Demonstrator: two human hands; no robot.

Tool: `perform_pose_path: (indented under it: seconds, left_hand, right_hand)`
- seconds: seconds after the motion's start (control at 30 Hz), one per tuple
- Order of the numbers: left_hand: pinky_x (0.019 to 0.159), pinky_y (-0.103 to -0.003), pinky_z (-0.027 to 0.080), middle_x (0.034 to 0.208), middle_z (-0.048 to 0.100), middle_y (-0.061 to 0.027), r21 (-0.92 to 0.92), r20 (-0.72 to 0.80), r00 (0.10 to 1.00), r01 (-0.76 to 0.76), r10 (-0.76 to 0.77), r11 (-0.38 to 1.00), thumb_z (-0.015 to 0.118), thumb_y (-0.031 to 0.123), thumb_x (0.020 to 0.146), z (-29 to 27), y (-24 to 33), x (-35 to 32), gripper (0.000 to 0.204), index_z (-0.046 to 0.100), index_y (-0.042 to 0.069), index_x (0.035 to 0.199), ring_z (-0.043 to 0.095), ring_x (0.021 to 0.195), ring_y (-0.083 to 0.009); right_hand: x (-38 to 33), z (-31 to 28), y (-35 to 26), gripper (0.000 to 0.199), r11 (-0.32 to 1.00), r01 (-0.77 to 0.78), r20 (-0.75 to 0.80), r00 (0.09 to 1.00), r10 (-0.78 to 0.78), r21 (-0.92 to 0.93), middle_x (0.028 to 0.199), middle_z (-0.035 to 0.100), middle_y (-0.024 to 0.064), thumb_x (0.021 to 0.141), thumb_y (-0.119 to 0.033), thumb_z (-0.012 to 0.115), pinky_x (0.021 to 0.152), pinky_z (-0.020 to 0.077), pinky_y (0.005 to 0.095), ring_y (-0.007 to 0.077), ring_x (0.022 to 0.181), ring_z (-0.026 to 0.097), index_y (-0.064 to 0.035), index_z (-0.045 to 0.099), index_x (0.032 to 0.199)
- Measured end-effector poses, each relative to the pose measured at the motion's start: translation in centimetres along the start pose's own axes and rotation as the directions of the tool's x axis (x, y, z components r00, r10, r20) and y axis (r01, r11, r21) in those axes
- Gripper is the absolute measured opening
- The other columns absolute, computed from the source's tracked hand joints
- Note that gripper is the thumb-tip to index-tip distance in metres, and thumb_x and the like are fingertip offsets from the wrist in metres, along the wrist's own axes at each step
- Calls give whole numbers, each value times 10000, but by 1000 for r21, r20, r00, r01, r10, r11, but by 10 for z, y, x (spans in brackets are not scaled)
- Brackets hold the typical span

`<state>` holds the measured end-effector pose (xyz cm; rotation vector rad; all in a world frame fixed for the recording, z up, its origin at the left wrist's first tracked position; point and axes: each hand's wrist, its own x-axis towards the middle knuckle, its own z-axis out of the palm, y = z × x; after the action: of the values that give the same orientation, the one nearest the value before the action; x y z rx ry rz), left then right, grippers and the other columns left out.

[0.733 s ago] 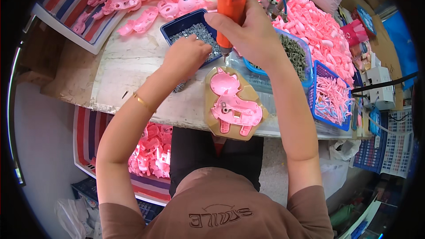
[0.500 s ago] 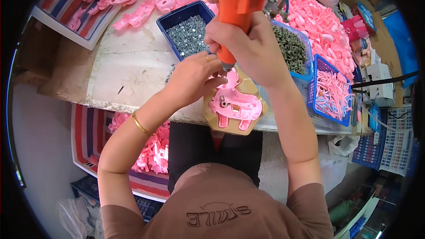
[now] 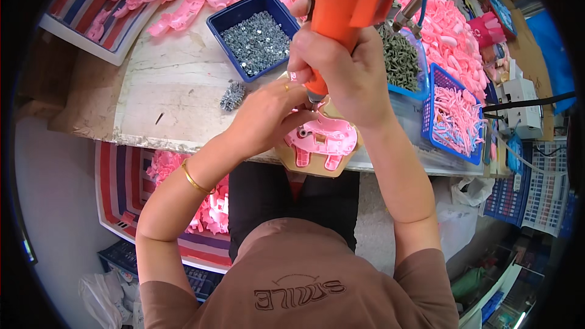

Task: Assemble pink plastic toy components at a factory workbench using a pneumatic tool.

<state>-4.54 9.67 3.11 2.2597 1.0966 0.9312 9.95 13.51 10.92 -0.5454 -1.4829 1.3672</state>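
the fingers of the right hand [image 3: 341,70] are clenched around the barrel of an orange power screwdriver [image 3: 347,6], which stands nearly upright with its tip down on a pink plastic toy shell [image 3: 323,140]. the fingers of the left hand [image 3: 268,119] are curled in just beside that tip, pinched close at the spot where it meets the shell, though whether they grip a screw there cannot be told; a ring shows on one finger, and a gold bangle [image 3: 194,178] sits on the left forearm. the pink shell lies flat on a tan wooden jig board [image 3: 304,167] at the near edge of the counter [image 3: 164,91], directly in front of the person. just left of the left hand a small heap of silver screws [image 3: 232,95] rests loose on the counter, and beyond it stands a blue tray of silver screws [image 3: 256,36]. to the right of the screwdriver is a blue bin of dark screws [image 3: 402,64], and further right a blue basket of thin pink pieces [image 3: 456,119]. more pink shell parts [image 3: 177,0] are piled along the far side of the counter, and a striped bag of pink parts [image 3: 207,207] sits below the counter by the person's left knee.
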Motion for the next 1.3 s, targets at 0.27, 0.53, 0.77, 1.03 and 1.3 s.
perform_pose_path:
  seconds: [0.27,0.53,0.77,1.03,1.3]
  left_hand:
    - [816,-430,510,1062,632,-120,68,-6,993,120,-120,990,772,218,773,6,15,-7,362,623,49,1056,600,991,-339]
    - [977,-389,466,1148,619,-62,204,75,983,-177,165,963,767,224,733,32,19,-16,372,666,67,1054,567,1132,-258]
    - [1023,-385,429,1163,609,-54,284,98,979,-199,178,938,713,229,786,43,17,-18,268,686,74,1003,548,1161,-244]
    - [1020,-379,430,1162,608,-58,322,106,980,-192,166,927,702,235,793,45,19,-18,213,685,60,913,550,1137,-236]
    - [1048,-389,414,1187,603,-73,324,104,980,-194,169,926,696,242,805,47,18,-21,236,676,56,949,539,1172,-252]
  right_hand:
    - [-19,-7,-2,310,993,-77,-93,993,69,-93,721,608,27,832,-97,702,532,461,238,69,579,556,16,569,1088]
    - [-61,-40,7,272,987,-62,-268,963,21,-148,672,600,58,841,-31,603,492,424,228,85,519,525,32,512,1090]
    - [-66,-42,17,239,992,-66,-253,967,37,-109,684,611,62,844,-31,604,477,424,225,79,523,520,15,512,1060]
    - [-79,-42,31,136,972,-43,-289,957,-27,-231,698,581,37,847,-37,607,485,441,216,68,545,531,-18,524,953]
    - [-76,-37,32,236,989,-86,-302,952,46,-118,777,563,14,872,-21,642,557,468,229,72,607,554,-8,524,1076]
